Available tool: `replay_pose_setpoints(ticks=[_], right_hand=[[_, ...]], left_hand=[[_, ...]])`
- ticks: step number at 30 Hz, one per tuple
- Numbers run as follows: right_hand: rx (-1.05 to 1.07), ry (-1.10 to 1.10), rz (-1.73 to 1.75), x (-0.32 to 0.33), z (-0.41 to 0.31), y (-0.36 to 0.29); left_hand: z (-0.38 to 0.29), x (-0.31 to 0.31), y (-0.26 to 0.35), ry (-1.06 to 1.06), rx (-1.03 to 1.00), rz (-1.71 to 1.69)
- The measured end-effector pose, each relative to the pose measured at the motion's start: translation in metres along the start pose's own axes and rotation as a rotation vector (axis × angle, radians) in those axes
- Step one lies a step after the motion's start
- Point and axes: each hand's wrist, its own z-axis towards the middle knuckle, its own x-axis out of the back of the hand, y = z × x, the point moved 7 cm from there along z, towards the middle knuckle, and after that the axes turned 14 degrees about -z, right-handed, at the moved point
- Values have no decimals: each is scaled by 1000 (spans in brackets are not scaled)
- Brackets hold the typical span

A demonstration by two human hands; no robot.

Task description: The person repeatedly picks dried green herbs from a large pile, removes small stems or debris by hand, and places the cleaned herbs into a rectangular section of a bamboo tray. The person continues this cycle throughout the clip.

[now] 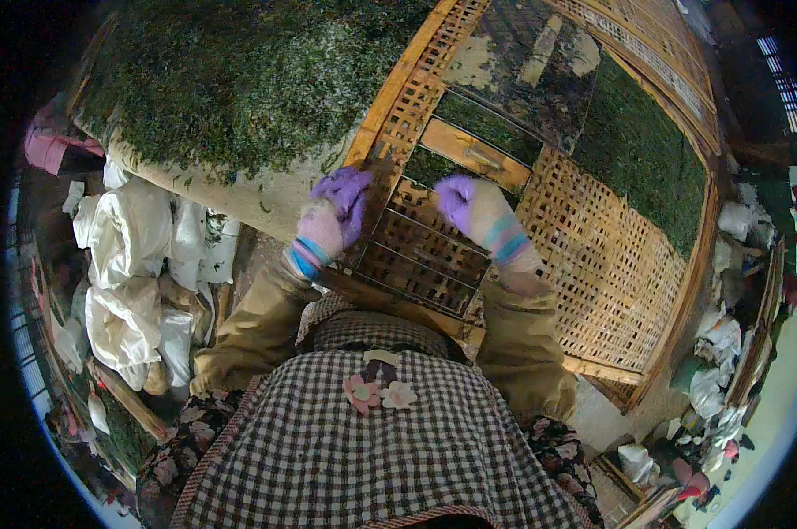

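Both my hands wear knit gloves with purple-coated fingers and striped cuffs. My left hand (337,215) is bent over the left side of a dark slotted frame (431,248), by the edge of a woven tray; what its fingers touch is hidden. My right hand (481,215) hovers over or rests on the frame with curled fingers; I cannot tell if it holds anything. Just beyond it, a flat wooden block (476,154) lies across the frame. Dark green shredded plant matter (484,125) fills the slots on both sides of the block, while the near slots show bare weave.
A large heap of the same green shreds (259,86) covers a pale cloth (259,198) at the left. More shreds (643,152) lie on the wood-rimmed woven tray (610,264) at right. White sacks (130,231) stand at left. Pink fabric (57,147) shows beyond them.
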Motion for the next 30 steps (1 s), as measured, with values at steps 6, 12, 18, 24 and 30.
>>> replay_pose_setpoints(ticks=[6, 12, 18, 24, 30], right_hand=[[95, 4, 203, -14, 17, -13], [50, -121, -385, -28, 22, -17], [-98, 30, 1149, -2, 1, -10], [-90, 375, 1032, 29, -42, 36], [-224, 628, 832, 54, -98, 71]], left_hand=[[-8, -11, -9, -68, -1, 10], [-2, -12, -7, -73, 19, 56], [20, -51, 9, -269, -102, 191], [31, -84, 8, -397, -74, 530], [50, -68, 14, -217, -33, 488]])
